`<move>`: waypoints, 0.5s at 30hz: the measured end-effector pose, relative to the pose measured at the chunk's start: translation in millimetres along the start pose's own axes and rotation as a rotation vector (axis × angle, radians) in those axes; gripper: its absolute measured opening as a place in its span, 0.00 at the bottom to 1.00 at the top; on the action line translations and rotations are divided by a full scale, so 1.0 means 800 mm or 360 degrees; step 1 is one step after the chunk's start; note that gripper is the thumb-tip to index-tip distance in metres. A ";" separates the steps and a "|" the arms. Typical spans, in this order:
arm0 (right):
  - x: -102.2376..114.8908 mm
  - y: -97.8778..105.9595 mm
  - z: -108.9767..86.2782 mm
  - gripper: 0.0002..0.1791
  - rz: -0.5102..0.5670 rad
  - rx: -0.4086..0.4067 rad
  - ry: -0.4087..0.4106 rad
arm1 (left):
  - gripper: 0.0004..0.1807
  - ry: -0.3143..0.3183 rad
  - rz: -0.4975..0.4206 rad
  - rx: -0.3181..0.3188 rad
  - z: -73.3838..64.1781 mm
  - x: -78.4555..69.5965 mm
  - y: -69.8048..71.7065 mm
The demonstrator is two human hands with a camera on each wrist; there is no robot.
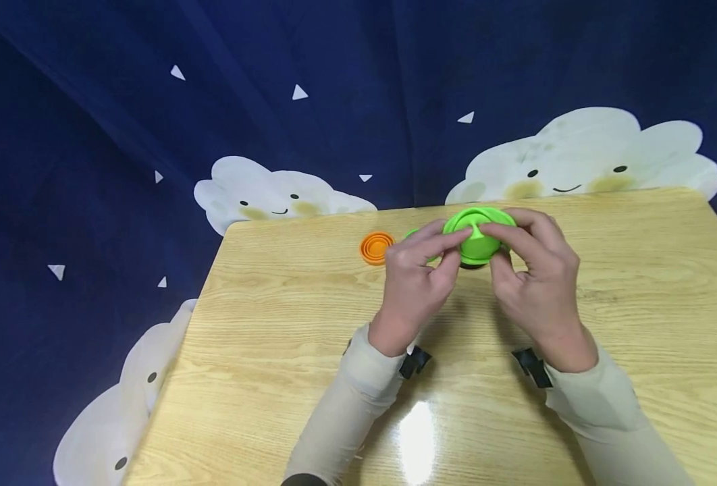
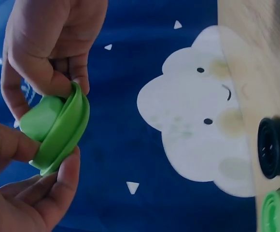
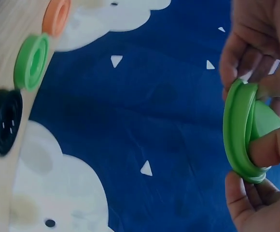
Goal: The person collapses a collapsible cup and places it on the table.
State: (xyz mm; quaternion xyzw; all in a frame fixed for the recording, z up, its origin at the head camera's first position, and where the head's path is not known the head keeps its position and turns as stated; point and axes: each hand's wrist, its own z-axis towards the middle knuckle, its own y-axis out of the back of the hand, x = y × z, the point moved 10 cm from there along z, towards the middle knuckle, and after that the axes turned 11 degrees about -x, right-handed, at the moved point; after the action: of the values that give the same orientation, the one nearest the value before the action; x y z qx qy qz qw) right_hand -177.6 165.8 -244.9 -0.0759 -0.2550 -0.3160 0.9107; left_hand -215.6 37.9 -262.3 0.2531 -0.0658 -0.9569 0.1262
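Note:
Both hands hold a bright green collapsible cup (image 1: 477, 248) up over the far part of the table. My left hand (image 1: 415, 278) pinches its left side between thumb and fingers. On the opposite side my right hand (image 1: 536, 283) grips the rim, thumb and fingers on the soft wall. In the left wrist view, the cup (image 2: 65, 128) is tilted, with its folded rings bunched at the rim and its middle bulging out. The right wrist view has the ringed rim (image 3: 239, 130) edge-on between the fingertips.
On the table (image 1: 285, 324) lies a flattened orange collapsible cup (image 1: 376, 248), left of the hands. Beside it are a second green one (image 3: 31, 62) and a black one (image 3: 4, 122), mostly hidden in the head view. A dark blue curtain (image 1: 334, 135) with clouds hangs behind.

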 end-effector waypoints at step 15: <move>-0.012 0.004 0.006 0.13 0.0235 0.0130 -0.0210 | 0.10 0.0397 -0.0413 0.0007 0.009 0.003 0.005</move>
State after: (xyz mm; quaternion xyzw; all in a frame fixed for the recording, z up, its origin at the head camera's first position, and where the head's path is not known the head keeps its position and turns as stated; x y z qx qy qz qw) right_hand -184.0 175.2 -245.9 -0.0780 -0.3208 -0.2317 0.9151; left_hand -220.4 33.8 -256.1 0.3766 -0.0185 -0.9261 0.0082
